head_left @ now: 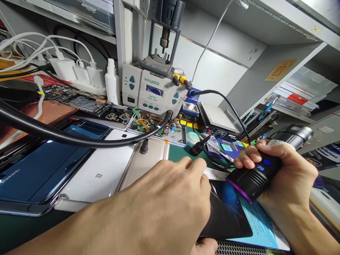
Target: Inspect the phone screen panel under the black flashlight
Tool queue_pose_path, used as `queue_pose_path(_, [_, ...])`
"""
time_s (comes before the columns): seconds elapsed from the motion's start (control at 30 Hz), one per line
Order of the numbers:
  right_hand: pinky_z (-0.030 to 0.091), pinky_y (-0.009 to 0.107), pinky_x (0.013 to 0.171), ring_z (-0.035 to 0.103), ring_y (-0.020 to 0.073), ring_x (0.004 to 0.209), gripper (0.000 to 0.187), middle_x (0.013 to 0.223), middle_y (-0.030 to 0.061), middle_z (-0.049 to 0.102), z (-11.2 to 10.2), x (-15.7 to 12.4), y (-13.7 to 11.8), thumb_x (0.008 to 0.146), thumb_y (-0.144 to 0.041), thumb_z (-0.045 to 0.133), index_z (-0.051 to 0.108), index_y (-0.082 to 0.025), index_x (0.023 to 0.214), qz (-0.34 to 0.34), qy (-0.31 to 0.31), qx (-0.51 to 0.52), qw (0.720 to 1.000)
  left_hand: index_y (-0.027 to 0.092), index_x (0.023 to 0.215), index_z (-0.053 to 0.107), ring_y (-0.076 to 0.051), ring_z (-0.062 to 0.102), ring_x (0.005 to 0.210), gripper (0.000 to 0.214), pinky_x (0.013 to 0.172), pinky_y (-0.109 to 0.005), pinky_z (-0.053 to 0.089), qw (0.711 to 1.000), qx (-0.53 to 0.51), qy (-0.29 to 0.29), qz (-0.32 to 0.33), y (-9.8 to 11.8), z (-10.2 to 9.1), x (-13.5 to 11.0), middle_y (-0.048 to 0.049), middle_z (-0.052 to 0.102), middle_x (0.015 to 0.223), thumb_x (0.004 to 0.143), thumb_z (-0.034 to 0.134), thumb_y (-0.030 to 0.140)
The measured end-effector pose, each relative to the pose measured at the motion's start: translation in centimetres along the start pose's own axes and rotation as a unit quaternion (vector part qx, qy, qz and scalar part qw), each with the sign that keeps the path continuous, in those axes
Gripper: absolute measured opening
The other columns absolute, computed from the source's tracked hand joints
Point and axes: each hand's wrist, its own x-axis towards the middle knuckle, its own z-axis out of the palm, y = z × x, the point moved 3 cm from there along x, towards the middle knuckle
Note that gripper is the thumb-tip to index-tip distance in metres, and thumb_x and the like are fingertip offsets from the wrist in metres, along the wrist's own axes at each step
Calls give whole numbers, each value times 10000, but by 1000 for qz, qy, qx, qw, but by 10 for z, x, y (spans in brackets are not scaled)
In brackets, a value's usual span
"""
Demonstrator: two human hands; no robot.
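Observation:
My right hand [281,170] grips a black cylindrical lamp [255,179] with a purple rim and a lit blue "28" on its side, its head tilted down toward a dark phone [228,212] lying on the mat. My left hand [164,205] lies palm down over the phone's left side, fingers together, pressing on it. A thin metal strip [215,173] sits just beyond my left fingertips. The phone's lower edge is hidden by my left hand.
A hot-air rework station [154,92] stands at the back with a thick black hose [79,140] sweeping left. Phone back covers, blue [45,170] and white [98,177], lie at left. A parts tray [159,131], a heating plate [217,118] and chargers [77,72] crowd the rear.

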Motion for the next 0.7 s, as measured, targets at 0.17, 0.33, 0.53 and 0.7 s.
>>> queue_pose_path(0.17, [515, 277, 429, 434, 112, 431, 157, 464, -28, 460, 0, 1, -1, 475, -214, 690, 564, -187, 565, 0, 4, -6, 1000, 175, 1058, 640, -277, 613, 955, 335, 805, -470, 595, 1000, 0, 16, 5, 0, 0, -1, -51, 575, 1074, 867, 722, 438])
queue_pose_path(0.33, [519, 282, 435, 437, 113, 430, 127, 465, -20, 471, 0, 3, 0, 485, -214, 675, 573, -184, 556, -2, 2, -2, 1000, 178, 1020, 642, -267, 607, 930, 320, 820, -451, 590, 1000, 1, 26, 9, 3, -1, -3, -41, 573, 1043, 861, 726, 443])
queue_pose_path(0.53, [519, 299, 432, 455, 128, 418, 137, 459, -22, 476, -2, -2, -3, 484, -225, 675, 573, -195, 570, -25, -9, -12, 1000, 175, 1026, 654, -268, 616, 923, 308, 783, -453, 589, 1000, -1, 24, 11, 2, -1, 0, -43, 577, 1038, 860, 730, 423])
queue_pose_path(0.7, [520, 310, 419, 474, 139, 409, 126, 467, -21, 489, 0, -7, -6, 488, -226, 672, 585, -197, 574, -49, -18, -19, 998, 176, 1022, 653, -258, 621, 921, 303, 770, -437, 587, 998, -8, 54, 21, 0, 1, -2, -43, 585, 1048, 846, 741, 406])
